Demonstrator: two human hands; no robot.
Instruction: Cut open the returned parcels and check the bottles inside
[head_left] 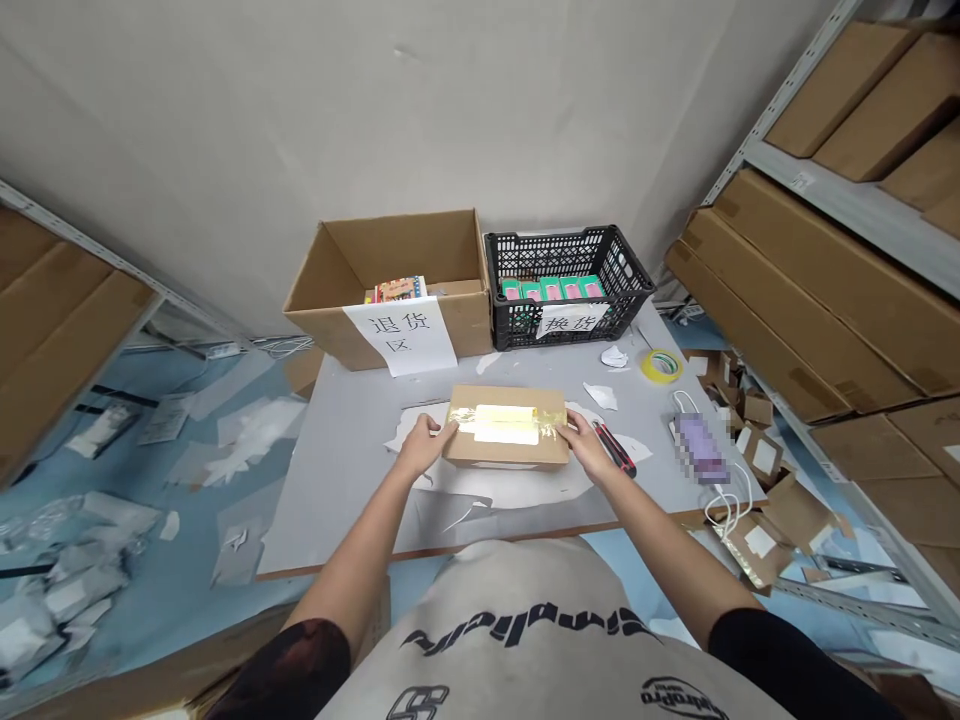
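Observation:
A closed cardboard box (510,455) lies in front of me on the grey table (330,470), over torn white paper (495,490). Yellowish clear tape and a shiny white label (506,424) run across its top. My left hand (425,442) grips the left end, thumb on the top edge. At the opposite end, my right hand (586,443) holds the box with its thumb on top and fingers along the side. A red and black utility knife (616,450) lies just right of my right hand.
Behind stand an open carton (405,240) with a paper sign and a black crate (570,250) of green-and-pink boxes. A yellow tape roll (661,366), crumpled paper (614,356) and a blurred purple phone-like object (701,447) with white cables lie right. Shelves of cartons (795,300) flank the table.

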